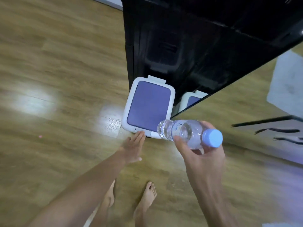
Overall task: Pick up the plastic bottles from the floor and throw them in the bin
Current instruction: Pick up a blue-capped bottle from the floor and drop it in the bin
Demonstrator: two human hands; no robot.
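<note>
A clear plastic bottle [183, 131] with a light blue cap lies sideways in my right hand [200, 154], cap pointing right, just above the near right corner of the bin. The bin [129, 102] is white with a purple lid that is down. It stands on the wooden floor against a black cabinet. My left hand [133, 145] reaches flat toward the bin's front edge, fingertips touching the white latch at the lid's near rim, fingers straight and holding nothing.
A glossy black cabinet [205, 46] rises behind and right of the bin and mirrors it. A pale mat [288, 86] lies at far right, with dark thin bars [270, 122] below it. My bare feet [147, 199] stand on the floor [57, 79].
</note>
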